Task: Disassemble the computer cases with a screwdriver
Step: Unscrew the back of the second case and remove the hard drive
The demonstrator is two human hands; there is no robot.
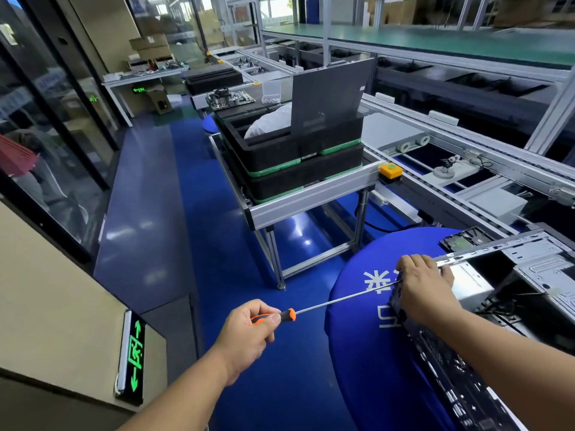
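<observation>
Low in the middle of the frame, the left hand grips the orange-and-black handle of a long screwdriver, whose shaft runs up and right to the corner of the open computer case. The case lies at the lower right on a round table covered in blue cloth. The right hand rests on that corner with fingers curled over the edge, hiding the screwdriver's tip.

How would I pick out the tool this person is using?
Find the round table with the blue cloth at lower right, where an open computer case lies. Pointing at the case's left corner is the screwdriver: a long thin steel shaft ending in an orange-and-black handle, held by the left hand.
</observation>
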